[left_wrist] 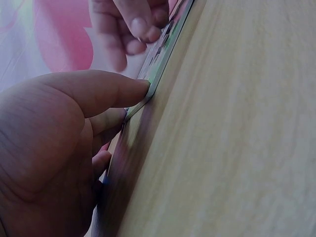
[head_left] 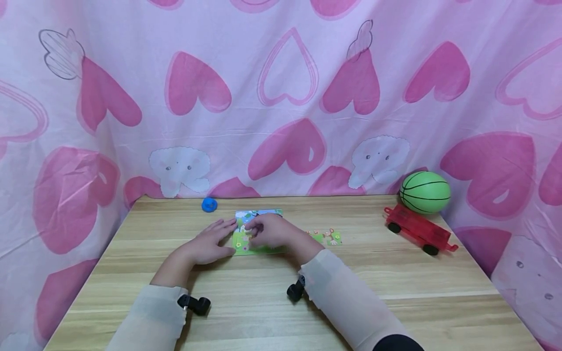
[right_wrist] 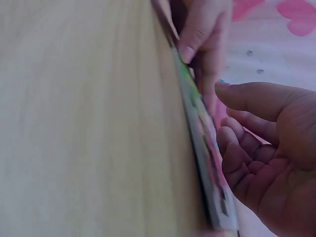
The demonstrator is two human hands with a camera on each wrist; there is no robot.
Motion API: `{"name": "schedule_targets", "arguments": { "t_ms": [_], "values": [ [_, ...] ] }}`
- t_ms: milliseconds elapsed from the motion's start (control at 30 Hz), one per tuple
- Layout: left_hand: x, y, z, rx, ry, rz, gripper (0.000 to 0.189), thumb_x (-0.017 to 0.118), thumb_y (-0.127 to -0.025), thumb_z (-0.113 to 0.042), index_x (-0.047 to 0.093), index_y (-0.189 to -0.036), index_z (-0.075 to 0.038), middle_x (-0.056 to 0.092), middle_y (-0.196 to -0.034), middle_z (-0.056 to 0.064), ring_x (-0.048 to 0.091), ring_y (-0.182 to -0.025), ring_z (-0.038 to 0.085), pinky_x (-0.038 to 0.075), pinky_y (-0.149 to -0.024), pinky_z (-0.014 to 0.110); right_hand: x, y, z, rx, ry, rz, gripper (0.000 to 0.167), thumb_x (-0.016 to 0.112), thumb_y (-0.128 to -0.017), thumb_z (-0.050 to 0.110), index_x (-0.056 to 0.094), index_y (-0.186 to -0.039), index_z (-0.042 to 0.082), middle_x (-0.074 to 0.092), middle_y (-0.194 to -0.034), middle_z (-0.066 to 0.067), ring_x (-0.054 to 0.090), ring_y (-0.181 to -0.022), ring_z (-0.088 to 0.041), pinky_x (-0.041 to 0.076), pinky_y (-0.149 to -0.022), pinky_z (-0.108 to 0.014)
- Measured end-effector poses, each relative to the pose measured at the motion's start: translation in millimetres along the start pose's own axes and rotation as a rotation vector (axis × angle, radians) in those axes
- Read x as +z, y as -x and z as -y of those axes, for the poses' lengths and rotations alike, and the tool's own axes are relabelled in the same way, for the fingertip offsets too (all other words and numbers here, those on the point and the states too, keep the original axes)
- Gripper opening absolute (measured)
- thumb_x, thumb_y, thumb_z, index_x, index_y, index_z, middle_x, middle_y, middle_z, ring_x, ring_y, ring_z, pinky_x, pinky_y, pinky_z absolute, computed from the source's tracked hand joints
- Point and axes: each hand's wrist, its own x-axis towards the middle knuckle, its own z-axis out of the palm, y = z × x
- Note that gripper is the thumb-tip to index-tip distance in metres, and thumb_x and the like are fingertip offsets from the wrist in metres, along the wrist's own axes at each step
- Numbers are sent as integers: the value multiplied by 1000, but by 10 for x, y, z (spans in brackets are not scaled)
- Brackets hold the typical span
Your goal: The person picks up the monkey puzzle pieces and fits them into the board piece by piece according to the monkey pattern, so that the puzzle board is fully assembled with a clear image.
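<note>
A flat jigsaw puzzle board with a bright green and blue picture lies on the table, partly hidden by the hands. My left hand rests at its left edge. In the left wrist view, the left thumb touches the board's near corner. Over the board's middle is my right hand, its fingers bent. The right wrist view shows the right thumb apart from the loosely curled fingers, with nothing visible between them. Beyond the right wrist lie small picture pieces, partly covered by it.
On the wooden table, a blue round object sits at the back left. A red toy wagon stands at the right, with a green ball behind it. A pink heart-print curtain hangs behind the table.
</note>
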Motion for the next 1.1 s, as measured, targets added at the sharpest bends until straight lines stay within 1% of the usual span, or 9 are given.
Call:
{"name": "schedule_targets", "arguments": {
  "t_ms": [100,200,233,367,500,667,833,967,1100],
  "values": [
    [-4,1,-3,-8,3,-1,83,70,-99,-43,33,-170,-22,22,-181,-2,5,-170,41,13,-130,76,-113,94,-44,-7,-33,-25,45,85,-92,22,74,-135,16,74,-110,2,65,-96,-13,59,-83,-29],
    [-1,2,-8,-7,1,-5,83,70,-99,-43,33,-170,-22,22,-181,-2,5,-169,41,13,-130,76,-237,192,-130,-25,-18,-59,45,84,-93,23,73,-136,16,74,-112,1,65,-103,-15,57,-92,-30],
    [0,2,-10,-6,0,-6,83,70,-99,-43,32,-170,-22,22,-181,-2,5,-170,41,13,-131,76,-281,232,-163,-17,-19,-65,44,83,-93,24,73,-136,18,74,-114,1,65,-104,-16,57,-93,-32],
    [0,8,-25,1,0,-5,83,70,-100,-42,32,-170,-21,21,-181,-1,4,-169,42,13,-131,74,-456,393,-334,4,-14,-85,45,83,-93,26,73,-136,20,73,-116,-1,64,-105,-19,57,-90,-34],
    [-4,11,-35,9,-4,-4,83,69,-99,-43,32,-170,-20,22,-181,1,5,-169,43,13,-131,75,-619,550,-513,20,-25,-115,48,84,-93,26,72,-138,18,72,-115,0,64,-106,-20,58,-87,-34],
    [-1,-6,-11,10,-16,-4,83,69,-100,-43,31,-170,-21,21,-182,-1,5,-169,42,13,-132,73,-775,717,-718,83,-74,-136,51,86,-91,22,71,-139,17,71,-114,-1,64,-105,-23,59,-85,-33],
    [8,-18,14,7,-22,-6,83,69,-100,-43,31,-171,-22,21,-182,-3,5,-170,40,13,-133,72,-879,836,-883,145,-82,-134,48,86,-91,21,71,-136,16,71,-116,-3,62,-104,-24,58,-83,-33],
    [6,-21,11,13,-18,-3,84,69,-100,-43,31,-171,-21,21,-182,-1,5,-169,42,12,-132,73,-937,896,-995,148,-79,-137,48,86,-91,19,71,-136,14,72,-118,-5,62,-106,-23,57,-84,-33],
    [4,-20,10,4,-15,4,84,69,-100,-44,30,-171,-22,20,-182,-2,4,-170,40,12,-132,73,-963,934,-1079,151,-92,-130,43,85,-91,16,72,-132,14,72,-117,-6,62,-105,-23,58,-82,-32]
  ]
}}
